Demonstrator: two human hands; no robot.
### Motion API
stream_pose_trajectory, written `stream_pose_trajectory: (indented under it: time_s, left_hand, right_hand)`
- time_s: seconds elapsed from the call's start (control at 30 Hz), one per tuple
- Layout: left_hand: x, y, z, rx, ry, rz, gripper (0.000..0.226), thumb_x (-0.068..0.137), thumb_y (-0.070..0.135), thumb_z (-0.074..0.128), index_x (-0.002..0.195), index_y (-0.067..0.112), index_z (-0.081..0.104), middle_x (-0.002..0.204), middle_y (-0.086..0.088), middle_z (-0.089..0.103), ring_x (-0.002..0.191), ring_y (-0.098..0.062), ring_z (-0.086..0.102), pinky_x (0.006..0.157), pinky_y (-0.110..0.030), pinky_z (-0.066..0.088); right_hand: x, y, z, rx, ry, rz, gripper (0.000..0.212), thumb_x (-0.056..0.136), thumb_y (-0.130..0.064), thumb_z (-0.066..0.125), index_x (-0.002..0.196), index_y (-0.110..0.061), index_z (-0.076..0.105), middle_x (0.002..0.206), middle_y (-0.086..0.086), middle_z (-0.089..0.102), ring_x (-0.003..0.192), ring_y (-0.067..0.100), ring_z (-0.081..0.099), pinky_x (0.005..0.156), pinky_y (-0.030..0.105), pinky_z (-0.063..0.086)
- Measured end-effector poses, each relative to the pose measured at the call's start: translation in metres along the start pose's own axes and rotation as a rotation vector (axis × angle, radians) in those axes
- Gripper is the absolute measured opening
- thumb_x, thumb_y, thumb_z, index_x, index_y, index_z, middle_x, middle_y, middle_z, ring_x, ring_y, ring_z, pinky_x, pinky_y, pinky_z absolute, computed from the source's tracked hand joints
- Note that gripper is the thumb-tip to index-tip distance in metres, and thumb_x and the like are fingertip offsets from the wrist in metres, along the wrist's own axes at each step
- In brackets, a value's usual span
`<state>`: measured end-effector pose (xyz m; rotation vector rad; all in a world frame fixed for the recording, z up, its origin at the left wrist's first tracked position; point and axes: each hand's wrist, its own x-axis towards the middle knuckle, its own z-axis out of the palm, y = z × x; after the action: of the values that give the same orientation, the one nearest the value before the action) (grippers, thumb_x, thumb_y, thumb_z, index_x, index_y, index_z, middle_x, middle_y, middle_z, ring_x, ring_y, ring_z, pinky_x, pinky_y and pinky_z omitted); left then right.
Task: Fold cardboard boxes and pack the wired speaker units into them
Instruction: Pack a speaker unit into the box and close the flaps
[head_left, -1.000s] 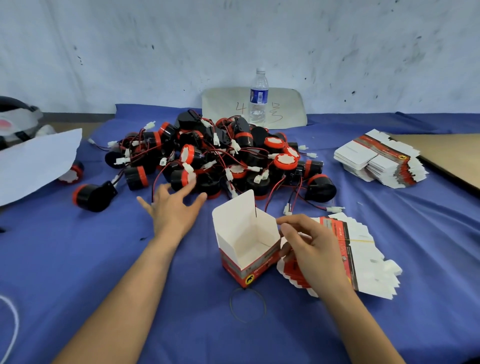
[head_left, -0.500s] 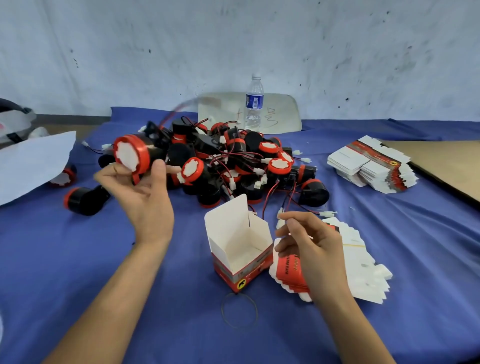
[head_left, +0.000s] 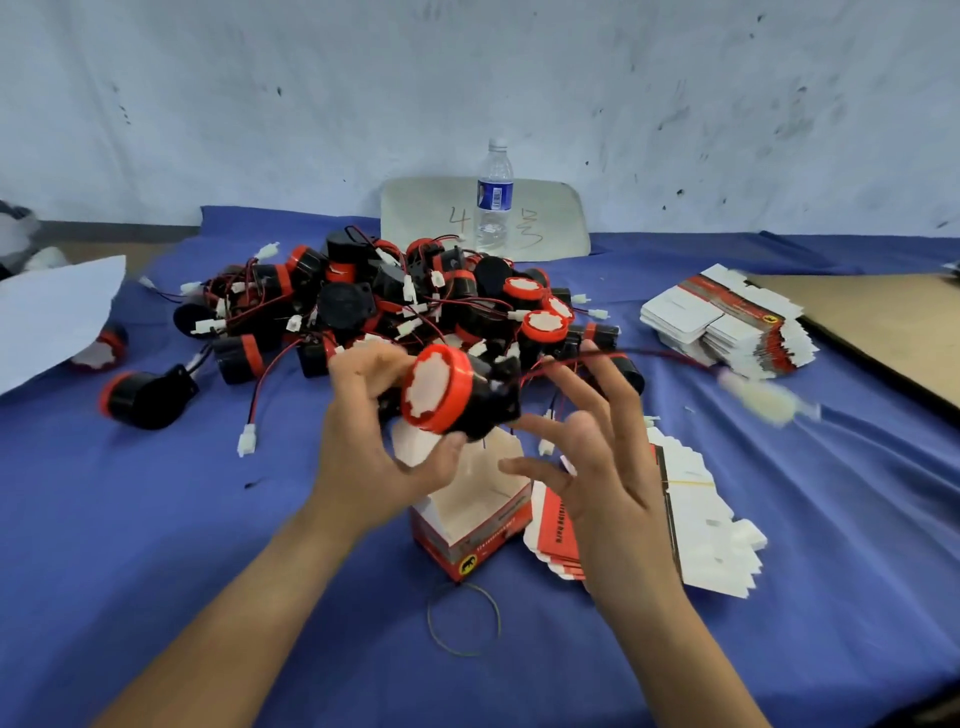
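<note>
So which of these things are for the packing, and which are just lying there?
For the job: the speaker gripped in the left hand, open box, speaker pile, near flat-box stack, far flat-box stack.

Just lying about: water bottle, rubber band, white sheet, card marked 4.

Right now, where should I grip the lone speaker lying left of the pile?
Take the lone speaker by its black barrel, coming from above and pinching across its width: it lies on its side, red cap to the left, bracket and wire to the right.
</note>
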<state>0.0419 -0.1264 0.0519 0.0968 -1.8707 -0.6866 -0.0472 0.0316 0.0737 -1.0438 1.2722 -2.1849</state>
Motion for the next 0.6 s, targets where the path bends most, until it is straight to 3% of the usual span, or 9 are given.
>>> stream_pose_trajectory:
  time_s: [0.03, 0.1, 0.23, 0.3, 0.37, 0.4, 0.47, 0.53, 0.6]
  left_hand:
    - [0.0, 0.001, 0.0, 0.043, -0.051, -0.011, 0.058, 0.071, 0.038, 0.065, 0.121, 0.033, 0.036, 0.11, 0.014, 0.052, 0.101, -0.013, 0.056, 0.086, -0.031, 0.045]
    - [-0.001, 0.003, 0.001, 0.189, -0.137, 0.041, 0.061, 0.07, 0.041, 0.062, 0.126, 0.027, 0.044, 0.108, 0.017, 0.05, 0.101, -0.013, 0.05, 0.088, -0.039, 0.043]
    - [0.0, 0.006, 0.0, 0.22, -0.177, 0.024, 0.058, 0.065, 0.042, 0.06, 0.119, 0.024, 0.047, 0.105, 0.014, 0.05, 0.097, -0.014, 0.047, 0.084, -0.029, 0.043]
    - [0.0, 0.005, -0.001, 0.221, -0.181, 0.024, 0.058, 0.064, 0.041, 0.06, 0.117, 0.022, 0.047, 0.106, 0.017, 0.049, 0.096, -0.014, 0.048, 0.083, -0.025, 0.042]
    - [0.001, 0.004, -0.002, 0.223, -0.192, 0.023, 0.059, 0.065, 0.041, 0.062, 0.118, 0.022, 0.047, 0.107, 0.012, 0.053, 0.096, -0.017, 0.054, 0.084, -0.026, 0.044]
    - [0.001, 0.003, -0.002, 0.232, -0.193, 0.026, 0.059, 0.066, 0.042, 0.063, 0.119, 0.021, 0.047, 0.108, 0.007, 0.056, 0.097, -0.019, 0.056, 0.084, -0.027, 0.046]
    - [0.001, 0.003, 0.0, 0.259, -0.187, 0.055, 0.06, 0.07, 0.048, 0.066, 0.12, 0.021, 0.047, 0.108, 0.002, 0.059, 0.097, -0.018, 0.057, 0.085, -0.027, 0.047]
    - [0.0, 0.003, 0.002, 0.272, -0.183, 0.09, 0.06, 0.077, 0.057, 0.065, 0.121, 0.02, 0.048, 0.107, 0.002, 0.06, 0.095, -0.015, 0.057, 0.083, -0.029, 0.048]
    - [0.0, 0.004, 0.003, 0.272, -0.194, 0.109, 0.063, 0.076, 0.06, 0.066, 0.12, 0.019, 0.049, 0.105, 0.0, 0.061, 0.091, -0.017, 0.058, 0.079, -0.031, 0.049]
  right_hand:
    - [0.0, 0.0, 0.0, 0.04, 0.014, 0.007, 0.041, 0.089, -0.035, 0.055, 0.13, -0.036, 0.048, 0.125, -0.008, 0.061, 0.087, 0.018, 0.068, 0.065, 0.032, 0.056]
    - [0.001, 0.001, -0.001, 0.07, 0.075, 0.023, 0.036, 0.093, -0.033, 0.046, 0.128, -0.038, 0.05, 0.122, -0.001, 0.064, 0.075, 0.017, 0.066, 0.057, 0.03, 0.053]
    - [0.002, -0.001, -0.009, 0.125, 0.299, 0.017, 0.023, 0.099, -0.024, 0.049, 0.12, -0.024, 0.057, 0.098, 0.005, 0.07, 0.057, 0.016, 0.058, 0.045, 0.023, 0.041]
    - [0.005, -0.009, -0.015, 0.209, 0.37, -0.032, 0.018, 0.099, -0.014, 0.048, 0.102, -0.022, 0.063, 0.086, 0.004, 0.07, 0.054, 0.014, 0.058, 0.047, 0.021, 0.045]
    - [0.007, -0.018, -0.021, 0.219, 0.388, -0.137, 0.022, 0.097, -0.005, 0.049, 0.093, -0.021, 0.064, 0.083, 0.005, 0.069, 0.067, 0.016, 0.065, 0.063, 0.023, 0.053]
    - [0.007, -0.021, -0.022, 0.139, 0.376, -0.204, 0.02, 0.095, -0.005, 0.053, 0.092, -0.021, 0.063, 0.085, 0.003, 0.068, 0.078, 0.016, 0.068, 0.073, 0.023, 0.054]
    - [0.004, -0.021, -0.018, -0.273, 0.296, -0.344, 0.011, 0.088, -0.015, 0.064, 0.095, -0.023, 0.063, 0.091, -0.005, 0.068, 0.09, 0.011, 0.066, 0.084, 0.019, 0.049]
    - [-0.002, -0.013, -0.007, -0.702, 0.172, -0.402, 0.029, 0.08, -0.034, 0.071, 0.105, -0.022, 0.063, 0.102, -0.008, 0.065, 0.094, 0.005, 0.061, 0.086, 0.011, 0.042]
    - [-0.006, -0.001, 0.002, -0.927, 0.07, -0.402, 0.049, 0.075, -0.04, 0.075, 0.115, -0.015, 0.063, 0.11, -0.003, 0.062, 0.099, 0.009, 0.057, 0.089, 0.012, 0.041]
